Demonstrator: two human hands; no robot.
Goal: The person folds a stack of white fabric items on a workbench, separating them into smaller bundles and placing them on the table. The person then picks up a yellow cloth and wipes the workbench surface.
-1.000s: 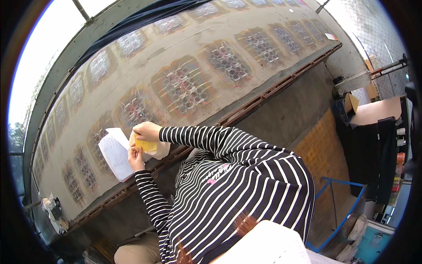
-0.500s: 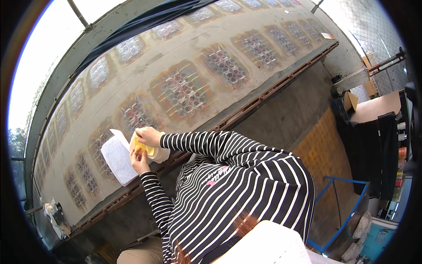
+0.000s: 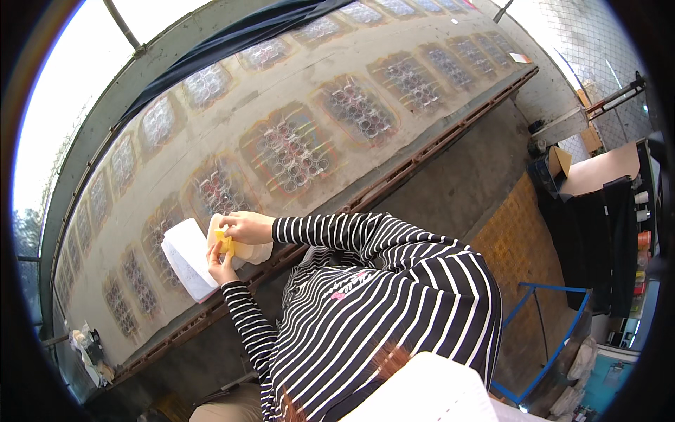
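Note:
My left hand [image 3: 223,267] and my right hand [image 3: 252,228] are close together at the near edge of the long printing table [image 3: 232,98]. Between them they pinch a small yellow sheet [image 3: 224,243], bent or folded; I cannot tell whether it is paper or thin cloth. Below and behind the fingers lie pale cream, rounded pieces [image 3: 254,252], partly hidden by my right hand. Left of my hands is an open notebook [image 3: 188,260] with white pages, lying on the table by its near edge.
Rows of printed patches with ring patterns [image 3: 290,151] cover the table. A rusty rail [image 3: 422,151] runs along its near edge. Dark cloth [image 3: 232,46] lies along the far side. At right stand a blue metal frame [image 3: 541,288] and black hanging cloth [image 3: 590,246].
The yellow sheet has gone from fairly flat to bent between my fingers. My right hand has shifted slightly right. A raised notebook page now lies over the written one.

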